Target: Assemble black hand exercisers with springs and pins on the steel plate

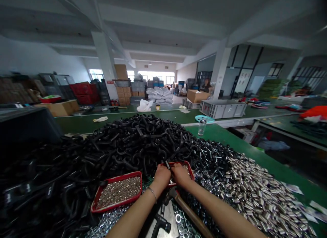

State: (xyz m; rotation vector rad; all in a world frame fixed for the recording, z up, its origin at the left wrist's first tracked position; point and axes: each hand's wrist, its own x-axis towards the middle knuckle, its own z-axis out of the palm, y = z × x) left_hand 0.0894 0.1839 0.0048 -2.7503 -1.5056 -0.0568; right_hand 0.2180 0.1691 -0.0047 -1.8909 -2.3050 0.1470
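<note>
Closely, left hand (162, 176) and right hand (180, 175) pinch a small black fastener (167, 164) over a red tray (182, 164).

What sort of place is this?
Probably a factory workshop handling small hardware in bulk. A long green workbench is heaped with black hook-shaped parts and shiny metal sleeves, and stacked cardboard cartons stand farther back.
</note>
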